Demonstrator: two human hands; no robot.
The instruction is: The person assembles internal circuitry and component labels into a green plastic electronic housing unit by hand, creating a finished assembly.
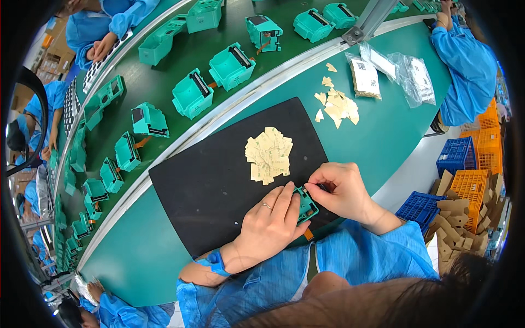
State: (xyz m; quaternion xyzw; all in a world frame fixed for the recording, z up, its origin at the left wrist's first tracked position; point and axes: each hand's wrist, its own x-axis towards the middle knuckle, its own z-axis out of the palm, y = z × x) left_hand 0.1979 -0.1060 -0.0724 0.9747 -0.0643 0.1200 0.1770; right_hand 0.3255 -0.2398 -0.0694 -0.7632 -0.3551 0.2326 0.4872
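Left hand (272,223) is gripping the green plastic housing (308,208), right hand (343,190) is pinching a small black part (324,187); uneven pressing could be tilting the housing, imo.

Green workbench (131,257) beside a metal-railed belt (164,82); pale floor (403,175), blue crates (456,157), orange crates (470,187)
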